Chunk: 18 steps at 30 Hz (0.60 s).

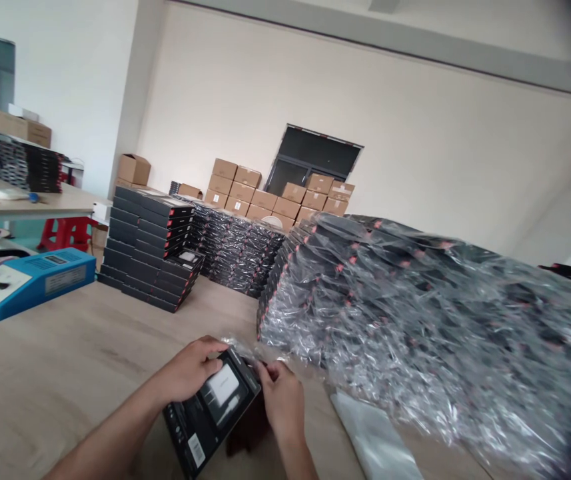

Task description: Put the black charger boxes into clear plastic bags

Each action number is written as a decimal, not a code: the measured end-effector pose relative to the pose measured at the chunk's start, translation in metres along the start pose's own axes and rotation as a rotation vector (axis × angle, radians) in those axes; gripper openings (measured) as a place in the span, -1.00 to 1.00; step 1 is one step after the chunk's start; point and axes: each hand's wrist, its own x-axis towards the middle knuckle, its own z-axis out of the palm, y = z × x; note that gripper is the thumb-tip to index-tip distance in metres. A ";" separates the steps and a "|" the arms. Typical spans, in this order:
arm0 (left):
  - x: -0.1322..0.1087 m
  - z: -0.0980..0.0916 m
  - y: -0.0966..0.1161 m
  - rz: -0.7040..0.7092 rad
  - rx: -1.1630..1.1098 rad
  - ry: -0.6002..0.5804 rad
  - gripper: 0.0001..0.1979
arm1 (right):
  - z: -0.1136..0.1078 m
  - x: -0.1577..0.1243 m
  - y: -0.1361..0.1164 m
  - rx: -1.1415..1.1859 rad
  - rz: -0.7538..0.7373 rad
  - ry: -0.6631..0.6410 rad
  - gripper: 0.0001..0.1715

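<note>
A black product box (192,425) with a white device pictured on its face is tilted above the table in front of me. My left hand (196,368) grips its upper left edge, thumb on the face. At the box's upper right edge, my right hand (284,399) has thumb and fingers pinched together on crumpled clear plastic film (239,347). This film bunches along the far end of the box, and part of it is hidden behind the box. To the right of my right hand lies a stack of flat clear plastic bags (376,433).
Plastic-wrapped black boxes (415,320) form a large pile along the right side. Unwrapped black boxes (148,243) are stacked at the back left, near a blue machine (60,280). Brown cartons (265,200) stand by the far wall; a red stool (68,233) is beyond the wooden table (60,367).
</note>
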 end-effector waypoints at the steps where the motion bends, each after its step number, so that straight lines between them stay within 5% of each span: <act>1: 0.000 0.000 0.000 0.006 -0.007 0.009 -0.60 | 0.000 0.001 0.002 0.078 0.055 -0.029 -0.66; 10: -0.002 -0.004 0.002 -0.065 -0.120 -0.054 -0.55 | 0.006 -0.001 -0.003 0.361 0.294 -0.204 -0.63; 18: -0.004 -0.006 0.006 -0.101 -0.196 -0.107 -0.57 | 0.004 0.000 -0.001 0.180 0.016 0.116 -0.67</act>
